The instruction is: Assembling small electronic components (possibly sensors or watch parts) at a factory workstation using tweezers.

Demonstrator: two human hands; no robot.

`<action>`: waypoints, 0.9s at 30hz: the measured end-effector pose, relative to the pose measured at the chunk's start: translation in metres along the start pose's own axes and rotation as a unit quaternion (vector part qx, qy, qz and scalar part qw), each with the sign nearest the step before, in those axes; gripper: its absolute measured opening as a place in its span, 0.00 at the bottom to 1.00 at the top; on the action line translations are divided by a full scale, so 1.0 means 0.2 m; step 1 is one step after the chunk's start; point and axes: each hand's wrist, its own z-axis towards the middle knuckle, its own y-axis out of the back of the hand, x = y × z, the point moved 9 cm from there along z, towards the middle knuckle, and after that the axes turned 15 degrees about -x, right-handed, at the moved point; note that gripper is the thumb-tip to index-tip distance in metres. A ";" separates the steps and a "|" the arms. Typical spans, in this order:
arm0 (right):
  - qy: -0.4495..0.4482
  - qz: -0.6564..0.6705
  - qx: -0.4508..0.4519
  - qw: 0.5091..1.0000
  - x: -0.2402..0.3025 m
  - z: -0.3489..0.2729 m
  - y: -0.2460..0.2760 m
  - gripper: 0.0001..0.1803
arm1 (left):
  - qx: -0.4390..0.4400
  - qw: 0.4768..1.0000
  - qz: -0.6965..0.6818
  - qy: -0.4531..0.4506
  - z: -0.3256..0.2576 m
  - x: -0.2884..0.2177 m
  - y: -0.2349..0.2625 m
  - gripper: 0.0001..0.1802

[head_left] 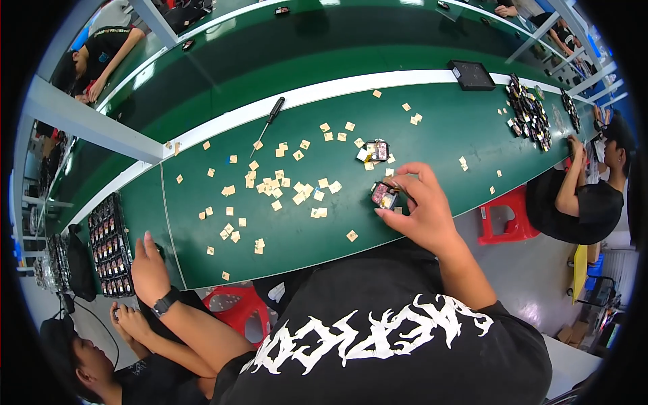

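Small module (pixel 384 196) in right hand (pixel 422 212); second module (pixel 377 150) behind; paper squares (pixel 277 183) left; screwdriver (pixel 270 115) far behind.

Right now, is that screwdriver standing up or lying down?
Lying down: the black screwdriver rests flat across the table's white edge strip, apart from both hands.

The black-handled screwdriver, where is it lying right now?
In the head view, the black-handled screwdriver lies on the far left part of the green work mat, across its white edge strip, beyond the scattered small tan paper squares and untouched by either hand.
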 end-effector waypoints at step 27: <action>-0.486 0.381 0.239 0.749 0.05 -0.37 -0.45 0.13 | 0.415 0.542 -0.726 0.087 -1.10 -1.27 -0.23 0.14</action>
